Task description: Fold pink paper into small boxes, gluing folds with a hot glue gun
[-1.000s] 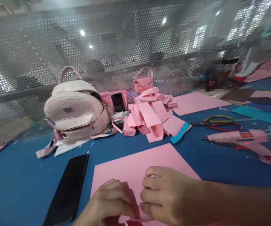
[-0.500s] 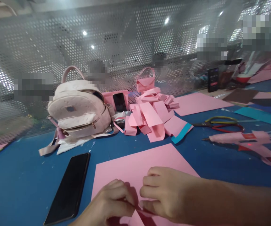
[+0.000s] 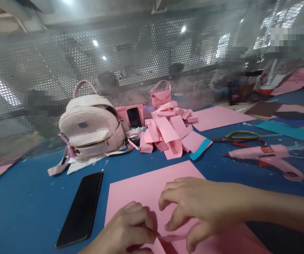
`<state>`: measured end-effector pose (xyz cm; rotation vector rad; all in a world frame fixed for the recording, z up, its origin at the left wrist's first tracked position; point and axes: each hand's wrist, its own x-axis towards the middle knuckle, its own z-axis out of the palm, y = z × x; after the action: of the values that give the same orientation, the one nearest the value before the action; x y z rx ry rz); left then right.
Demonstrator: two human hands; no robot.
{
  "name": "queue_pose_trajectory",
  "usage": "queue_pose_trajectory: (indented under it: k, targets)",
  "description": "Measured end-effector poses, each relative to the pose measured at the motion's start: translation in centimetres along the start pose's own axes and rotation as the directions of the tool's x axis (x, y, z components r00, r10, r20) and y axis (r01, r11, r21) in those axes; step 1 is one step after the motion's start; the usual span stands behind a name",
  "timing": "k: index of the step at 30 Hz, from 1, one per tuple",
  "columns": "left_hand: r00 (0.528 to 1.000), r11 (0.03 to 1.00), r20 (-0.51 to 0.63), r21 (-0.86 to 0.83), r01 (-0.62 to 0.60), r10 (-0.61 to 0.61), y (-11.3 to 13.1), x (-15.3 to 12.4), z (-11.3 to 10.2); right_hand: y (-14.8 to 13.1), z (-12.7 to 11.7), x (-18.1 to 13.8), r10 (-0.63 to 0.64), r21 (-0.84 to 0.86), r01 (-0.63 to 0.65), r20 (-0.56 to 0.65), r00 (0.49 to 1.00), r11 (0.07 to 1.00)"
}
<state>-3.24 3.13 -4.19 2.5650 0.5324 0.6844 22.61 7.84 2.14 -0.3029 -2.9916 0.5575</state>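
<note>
A large pink sheet of paper (image 3: 131,190) lies on the blue table in front of me. Over its near part, my left hand (image 3: 131,225) has its fingers curled closed on a small folded pink paper (image 3: 159,246), whose lower part runs out of the picture. My right hand (image 3: 194,208) hovers just to the right, thumb and fingers spread apart, with the thumb close to the raised edge of the folded paper. Nothing shows in its grip. A black phone (image 3: 80,210) rests on the table left of the sheet.
Behind the sheet are a pale pink backpack (image 3: 91,123), a heap of pink paper strips (image 3: 168,130) and a small pink paper bag (image 3: 161,98). Scissors (image 3: 242,137) and a pink glue gun (image 3: 263,153) lie at right. Perforated metal panels (image 3: 136,63) stand along the back.
My right hand has opened its fingers and moved slightly right, away from my left hand. The left hand stays on the folded paper. The view has shifted a little.
</note>
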Motion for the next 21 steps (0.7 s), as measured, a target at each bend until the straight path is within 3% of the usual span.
queue_pose_trajectory:
  k: [6,11,14,17,21]
  targets:
    - [0.999,0.999,-0.015,0.031,0.033,-0.032,1.5,0.1,-0.3,-1.5,0.2,0.6,0.067,0.037,-0.068,0.024,0.997,0.997]
    - [0.991,0.992,0.061,-0.032,0.125,-0.123,2.6,0.4,-1.0,-2.2,1.5,1.7,0.232,0.084,-0.229,-0.018,0.973,0.970]
    - [0.994,0.991,0.016,-0.078,0.107,-0.107,2.8,0.5,-0.9,-2.9,1.8,2.3,0.287,0.053,-0.287,0.017,0.958,0.956]
    - [0.996,0.990,-0.027,-0.115,0.086,-0.089,2.9,0.5,-0.8,-3.5,1.4,2.7,0.289,0.013,-0.291,0.077,0.954,0.957]
    - [0.989,0.974,0.002,-0.174,0.145,-0.147,3.4,0.4,-1.1,-3.6,0.9,3.3,0.262,0.007,-0.265,0.128,0.957,0.964]
